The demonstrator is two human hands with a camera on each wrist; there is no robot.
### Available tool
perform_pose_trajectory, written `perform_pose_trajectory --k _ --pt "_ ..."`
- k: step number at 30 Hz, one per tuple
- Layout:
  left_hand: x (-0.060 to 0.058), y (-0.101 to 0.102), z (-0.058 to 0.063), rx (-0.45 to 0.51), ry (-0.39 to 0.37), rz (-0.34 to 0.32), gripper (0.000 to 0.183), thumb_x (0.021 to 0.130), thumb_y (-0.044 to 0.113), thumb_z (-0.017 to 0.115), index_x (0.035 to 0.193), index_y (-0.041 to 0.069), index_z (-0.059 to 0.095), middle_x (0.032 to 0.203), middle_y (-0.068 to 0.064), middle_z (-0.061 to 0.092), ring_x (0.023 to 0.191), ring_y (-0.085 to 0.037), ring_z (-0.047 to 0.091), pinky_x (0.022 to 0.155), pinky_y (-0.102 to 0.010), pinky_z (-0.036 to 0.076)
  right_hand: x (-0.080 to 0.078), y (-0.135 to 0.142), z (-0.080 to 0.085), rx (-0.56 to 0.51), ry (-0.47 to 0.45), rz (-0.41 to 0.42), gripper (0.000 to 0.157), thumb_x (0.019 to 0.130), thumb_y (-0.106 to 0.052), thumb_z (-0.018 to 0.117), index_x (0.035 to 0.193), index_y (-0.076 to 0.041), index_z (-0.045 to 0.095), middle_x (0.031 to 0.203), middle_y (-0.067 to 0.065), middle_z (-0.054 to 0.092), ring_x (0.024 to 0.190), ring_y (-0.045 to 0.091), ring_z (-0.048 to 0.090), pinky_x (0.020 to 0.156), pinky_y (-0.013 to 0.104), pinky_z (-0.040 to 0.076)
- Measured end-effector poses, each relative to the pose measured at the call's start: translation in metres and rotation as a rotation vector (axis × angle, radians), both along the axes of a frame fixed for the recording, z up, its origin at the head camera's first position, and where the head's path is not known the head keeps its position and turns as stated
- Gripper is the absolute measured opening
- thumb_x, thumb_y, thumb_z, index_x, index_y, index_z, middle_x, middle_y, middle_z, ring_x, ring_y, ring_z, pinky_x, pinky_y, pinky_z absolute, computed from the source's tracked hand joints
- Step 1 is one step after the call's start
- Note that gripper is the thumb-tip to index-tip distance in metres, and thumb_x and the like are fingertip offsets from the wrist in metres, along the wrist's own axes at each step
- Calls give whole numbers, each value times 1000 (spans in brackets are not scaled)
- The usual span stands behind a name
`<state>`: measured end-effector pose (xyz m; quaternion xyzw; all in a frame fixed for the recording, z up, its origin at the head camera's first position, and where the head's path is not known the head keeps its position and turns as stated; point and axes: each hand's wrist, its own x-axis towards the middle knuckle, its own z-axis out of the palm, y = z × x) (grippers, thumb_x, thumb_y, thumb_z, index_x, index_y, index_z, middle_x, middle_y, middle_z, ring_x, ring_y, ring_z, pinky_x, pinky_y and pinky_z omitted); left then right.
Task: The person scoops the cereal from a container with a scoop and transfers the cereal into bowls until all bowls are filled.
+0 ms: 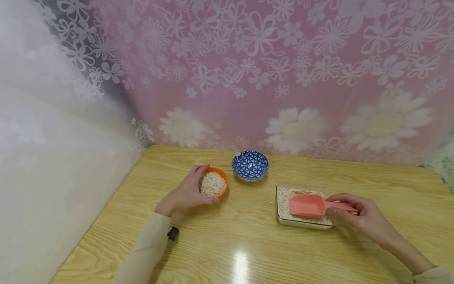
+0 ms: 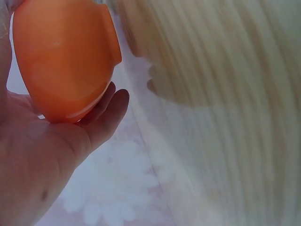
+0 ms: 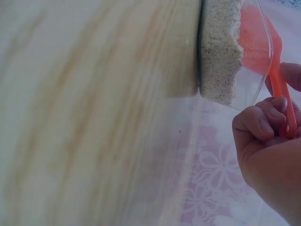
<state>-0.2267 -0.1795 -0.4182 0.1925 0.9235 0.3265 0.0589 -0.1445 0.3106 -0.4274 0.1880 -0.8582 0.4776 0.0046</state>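
Note:
An orange bowl (image 1: 222,173) of oats (image 1: 212,184) is gripped at its side by my left hand (image 1: 189,189), thumb in front and fingers behind. In the left wrist view the smooth outer wall of the orange bowl (image 2: 61,56) shows, with a gap between it and the table. A clear rectangular container (image 1: 305,225) holds more oats (image 1: 283,201). My right hand (image 1: 365,215) grips the handle of a pink scoop (image 1: 307,205), whose head lies over the oats inside the container. No oats are visible in the scoop's hollow.
A blue-and-white patterned bowl (image 1: 250,165) stands at the back of the wooden table (image 1: 220,240), right of the orange bowl. A small black object (image 1: 173,233) lies beside the left sleeve. Behind the table hangs a pink flowered curtain (image 1: 227,98).

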Motion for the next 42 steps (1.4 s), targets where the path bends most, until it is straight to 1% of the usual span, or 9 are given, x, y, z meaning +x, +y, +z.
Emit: perform_pose_trajectory --k 5,12,20,25,27,32,36,39,42 --pt "-6 -15 1 -13 6 49 116 72 54 87 162 15 26 157 -9 34 136 -31 49 111 -56 46 0 0 -1 2 -8 4 28 99 -2 64 127 -5 66 102 -10 77 82 8 71 61 27 52" --pt "-11 -24 3 -18 -5 87 117 73 55 86 163 14 24 161 -12 30 139 -36 47 112 -60 43 -1 1 -2 4 -17 6 29 99 -3 65 127 -5 66 101 -8 77 81 10 71 62 27 53" --pt "-13 -30 -3 -20 -38 99 118 75 57 85 163 13 21 160 -13 28 140 -37 44 111 -62 42 -2 1 0 1 -25 21 29 99 -3 64 128 -4 66 101 -10 77 79 9 70 60 28 51" --pt "-14 -30 0 -41 -61 80 118 77 56 83 164 12 16 163 -16 22 142 -39 42 112 -62 42 -3 1 2 2 -1 6 27 99 -2 64 125 -4 67 97 -8 76 72 10 65 55 30 47" --pt "-13 -28 3 -57 -57 74 119 78 57 82 165 14 14 165 -17 17 146 -40 36 113 -64 39 -4 1 4 3 2 -1 27 99 -2 64 125 -4 67 95 -7 75 69 11 62 52 30 45" --pt "-11 -15 13 -37 41 82 115 80 59 81 165 20 14 168 -12 14 153 -36 23 116 -64 36 -5 -6 8 8 20 -7 26 99 -3 65 125 -6 67 90 -5 71 60 14 50 47 30 38" --pt "-12 6 23 41 131 63 108 82 52 81 164 22 18 165 -10 19 150 -34 28 115 -62 38 -7 -13 10 -4 50 19 27 97 -1 66 124 -5 68 97 -12 73 65 9 58 51 28 43" --pt "-12 24 28 73 154 32 105 84 51 81 164 21 20 164 -9 21 148 -36 32 115 -61 40 -10 -17 9 -26 52 58 29 96 2 66 124 -4 68 102 -14 74 68 7 62 51 28 45" --pt "-13 43 29 85 138 8 104 84 52 80 164 21 21 165 -8 21 148 -35 33 115 -60 40 -11 -18 7 -33 49 85 30 96 4 65 125 -5 68 96 -10 74 60 8 55 46 28 41"
